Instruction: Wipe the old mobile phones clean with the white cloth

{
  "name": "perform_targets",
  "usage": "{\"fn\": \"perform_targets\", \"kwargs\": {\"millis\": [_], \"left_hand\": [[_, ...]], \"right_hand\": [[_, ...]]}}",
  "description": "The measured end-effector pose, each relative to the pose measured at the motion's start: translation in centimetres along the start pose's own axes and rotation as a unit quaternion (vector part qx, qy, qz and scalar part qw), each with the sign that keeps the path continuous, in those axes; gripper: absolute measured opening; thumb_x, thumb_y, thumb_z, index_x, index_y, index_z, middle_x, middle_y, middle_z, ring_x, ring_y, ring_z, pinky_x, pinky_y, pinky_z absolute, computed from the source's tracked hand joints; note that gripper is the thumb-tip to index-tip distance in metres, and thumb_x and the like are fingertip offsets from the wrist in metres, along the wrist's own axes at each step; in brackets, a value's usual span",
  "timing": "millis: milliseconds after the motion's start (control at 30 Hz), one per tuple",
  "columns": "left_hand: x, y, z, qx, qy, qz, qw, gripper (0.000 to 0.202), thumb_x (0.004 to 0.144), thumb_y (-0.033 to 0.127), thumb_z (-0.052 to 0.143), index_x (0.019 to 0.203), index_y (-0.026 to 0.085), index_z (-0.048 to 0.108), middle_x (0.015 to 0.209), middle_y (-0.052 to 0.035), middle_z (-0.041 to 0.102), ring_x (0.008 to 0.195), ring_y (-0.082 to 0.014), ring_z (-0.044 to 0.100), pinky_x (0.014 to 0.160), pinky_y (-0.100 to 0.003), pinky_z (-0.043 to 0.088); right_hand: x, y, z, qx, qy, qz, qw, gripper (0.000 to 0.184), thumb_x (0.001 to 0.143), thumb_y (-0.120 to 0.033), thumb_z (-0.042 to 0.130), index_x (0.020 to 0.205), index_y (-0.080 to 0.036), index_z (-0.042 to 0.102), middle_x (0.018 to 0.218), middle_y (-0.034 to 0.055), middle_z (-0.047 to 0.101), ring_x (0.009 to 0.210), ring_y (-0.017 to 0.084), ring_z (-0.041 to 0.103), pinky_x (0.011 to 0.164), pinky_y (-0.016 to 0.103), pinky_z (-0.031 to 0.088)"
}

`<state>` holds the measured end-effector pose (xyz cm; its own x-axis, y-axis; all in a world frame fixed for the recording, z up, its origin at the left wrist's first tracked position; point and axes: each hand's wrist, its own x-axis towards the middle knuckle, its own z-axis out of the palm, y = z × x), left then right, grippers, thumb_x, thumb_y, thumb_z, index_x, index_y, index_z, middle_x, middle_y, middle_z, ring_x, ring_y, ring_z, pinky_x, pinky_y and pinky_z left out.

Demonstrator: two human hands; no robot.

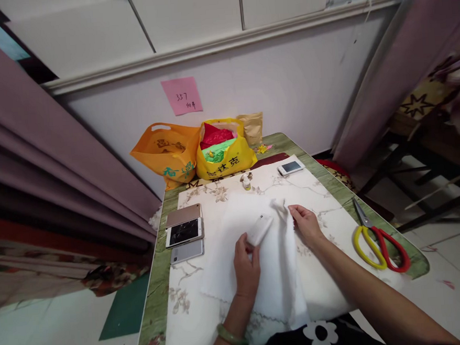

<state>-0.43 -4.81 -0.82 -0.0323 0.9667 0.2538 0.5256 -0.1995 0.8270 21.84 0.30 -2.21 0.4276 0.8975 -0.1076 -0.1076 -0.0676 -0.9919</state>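
My left hand (247, 266) pinches the lower left end of a white smartphone (260, 230), which lies tilted over a white cloth (229, 246). A small dark camera spot shows near the phone's upper end. With its fingers closed, my right hand (305, 224) grips the cloth's right edge, which is lifted in a fold. The cloth spreads across the middle of the table and hangs toward my lap. What lies under its raised fold is hidden.
Several phones (184, 232) lie at the table's left; another phone (291, 167) is far right. Scissors (376, 241) with yellow and red handles rest at the right edge. A small bottle (246, 182), an orange bag (169, 150) and a filled yellow bag (225, 159) stand at the back.
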Motion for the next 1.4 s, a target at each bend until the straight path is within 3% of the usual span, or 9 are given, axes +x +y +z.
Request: {"fn": "perform_targets", "kwargs": {"millis": [233,367,433,533,600,733,967,1167,1400], "left_hand": [[-0.2,0.6,-0.4,-0.023,-0.011,0.006,1.0,0.025,0.093,0.035,0.047,0.101,0.018,0.064,0.091,-0.0056,0.066,0.083,-0.0173,0.062,0.077,-0.03,0.051],[-0.3,0.5,-0.5,-0.016,-0.009,0.015,1.0,0.027,0.092,0.036,0.049,0.106,0.018,0.064,0.094,-0.0064,0.066,0.084,-0.0173,0.062,0.079,-0.031,0.051],[-0.3,0.4,-0.5,-0.008,-0.008,0.022,1.0,0.027,0.092,0.035,0.049,0.107,0.018,0.064,0.096,-0.0072,0.067,0.085,-0.0177,0.063,0.08,-0.032,0.052],[-0.2,0.2,-0.5,0.015,-0.001,0.034,0.999,0.022,0.092,0.032,0.049,0.097,0.018,0.065,0.088,-0.0059,0.067,0.081,-0.0173,0.062,0.075,-0.031,0.052],[-0.2,0.2,-0.5,0.027,0.0,0.041,0.999,0.02,0.092,0.03,0.049,0.088,0.018,0.065,0.081,-0.0041,0.065,0.077,-0.0164,0.062,0.071,-0.029,0.051],[-0.4,0.2,-0.4,0.028,-0.013,0.07,0.997,0.017,0.091,0.028,0.051,0.098,0.019,0.064,0.092,-0.0057,0.068,0.086,-0.0174,0.063,0.079,-0.032,0.053],[-0.7,0.2,-0.1,0.039,-0.013,0.11,0.993,0.023,0.092,0.025,0.05,0.11,0.019,0.063,0.101,-0.0084,0.069,0.096,-0.019,0.064,0.086,-0.035,0.054],[-0.7,-0.1,0.0,0.029,0.002,0.094,0.995,0.025,0.093,0.027,0.049,0.111,0.017,0.063,0.098,-0.0089,0.068,0.093,-0.0184,0.064,0.083,-0.033,0.053],[-0.3,1.0,-0.5,0.024,0.004,0.029,0.999,0.025,0.095,0.029,0.043,0.108,0.018,0.061,0.096,-0.0084,0.064,0.088,-0.0183,0.061,0.079,-0.033,0.052]], "right_hand": [[-0.5,-0.8,1.2,0.004,0.038,0.004,0.999,0.044,0.076,-0.06,0.063,0.084,-0.017,0.065,0.053,-0.0049,0.051,0.047,0.01,0.038,0.046,0.022,0.031],[-1.9,-2.2,3.6,-0.073,-0.052,-0.07,0.994,0.041,0.081,-0.056,0.06,0.091,-0.017,0.069,0.071,0.0024,0.065,0.059,0.014,0.052,0.055,0.025,0.042],[-3.1,-3.0,4.9,-0.151,-0.124,-0.131,0.972,0.035,0.084,-0.051,0.058,0.091,-0.019,0.071,0.076,0.0037,0.068,0.064,0.016,0.057,0.061,0.026,0.044],[-5.1,-3.8,6.3,-0.275,-0.231,-0.227,0.905,0.026,0.089,-0.043,0.054,0.091,-0.025,0.073,0.083,0.0029,0.069,0.072,0.016,0.062,0.068,0.025,0.044],[-5.9,-4.0,6.7,-0.335,-0.256,-0.252,0.871,0.023,0.091,-0.041,0.054,0.089,-0.027,0.072,0.083,0.0014,0.068,0.073,0.014,0.062,0.067,0.024,0.043],[-4.9,-3.5,6.3,-0.391,-0.194,-0.249,0.864,0.025,0.091,-0.043,0.055,0.085,-0.026,0.071,0.08,0.0003,0.067,0.068,0.013,0.061,0.063,0.023,0.04],[0.3,-2.2,5.5,-0.369,-0.092,-0.185,0.906,0.033,0.091,-0.045,0.05,0.086,-0.023,0.073,0.081,0.0026,0.07,0.073,0.016,0.062,0.07,0.025,0.043],[2.3,-1.5,4.9,-0.394,-0.137,-0.142,0.898,0.029,0.087,-0.039,0.051,0.08,-0.025,0.075,0.069,-0.0013,0.071,0.064,0.015,0.062,0.059,0.024,0.041],[0.8,-1.8,5.2,-0.452,-0.132,-0.176,0.864,0.021,0.089,-0.033,0.052,0.088,-0.026,0.071,0.091,0.0026,0.07,0.079,0.016,0.061,0.067,0.025,0.039]]}}
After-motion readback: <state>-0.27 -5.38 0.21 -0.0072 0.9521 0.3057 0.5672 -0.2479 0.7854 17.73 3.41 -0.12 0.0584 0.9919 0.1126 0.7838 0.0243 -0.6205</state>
